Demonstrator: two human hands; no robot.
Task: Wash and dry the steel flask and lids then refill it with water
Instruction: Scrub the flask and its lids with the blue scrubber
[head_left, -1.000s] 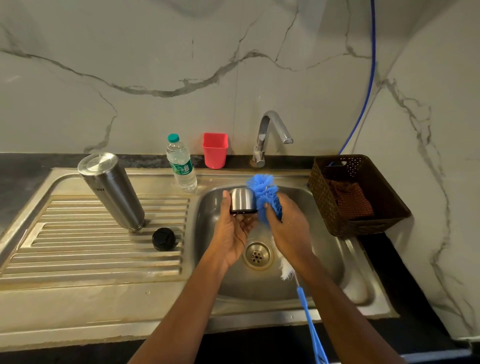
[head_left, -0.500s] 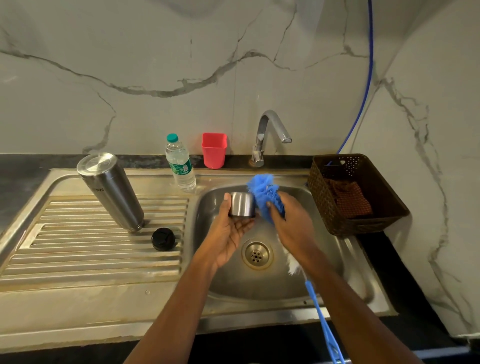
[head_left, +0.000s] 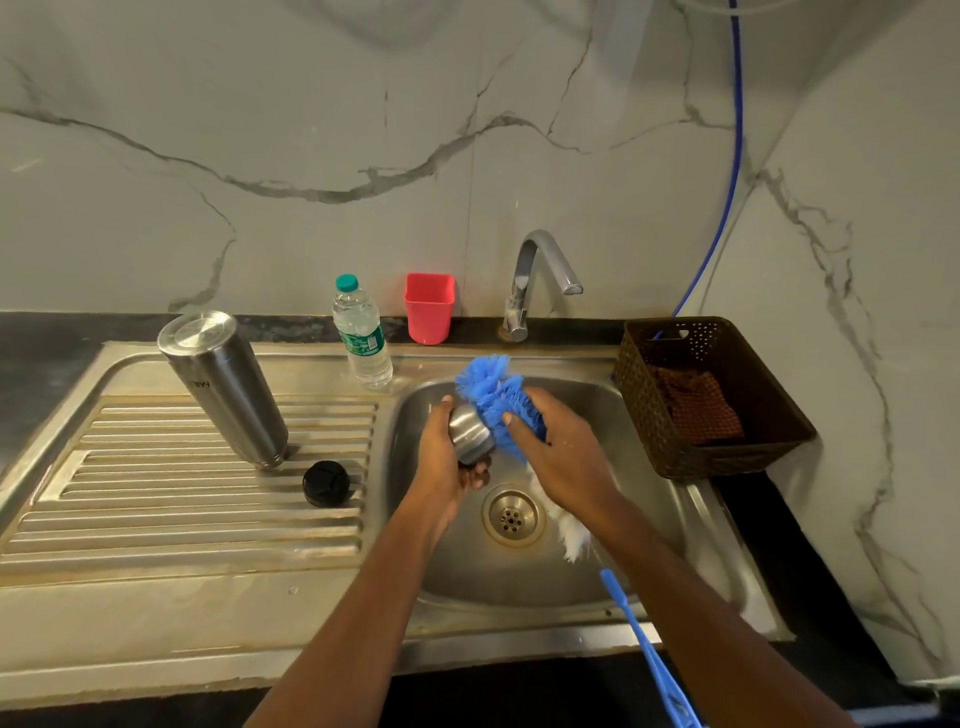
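Observation:
Over the sink basin (head_left: 649, 519), my left hand (head_left: 447, 462) grips the steel cup lid (head_left: 469, 434), tilted with its closed end up and to the left. My right hand (head_left: 563, 449) grips the blue bristle head of the bottle brush (head_left: 488, 389) and presses it against the lid. The brush's blue handle (head_left: 649, 654) runs down under my right forearm. The steel flask (head_left: 223, 384) stands upside down and leaning on the ribbed drainboard (head_left: 156, 493). The black inner lid (head_left: 325, 483) lies beside it.
A plastic water bottle (head_left: 362, 338) and a red cup (head_left: 429, 307) stand behind the basin, left of the tap (head_left: 540, 275), which runs no water. A brown basket (head_left: 769, 447) with a brown cloth (head_left: 693, 405) sits on the right. A blue hose (head_left: 730, 171) hangs down the wall.
My left hand has turned the steel lid from lying level to tilted. My right hand has worked the brush head lower against it.

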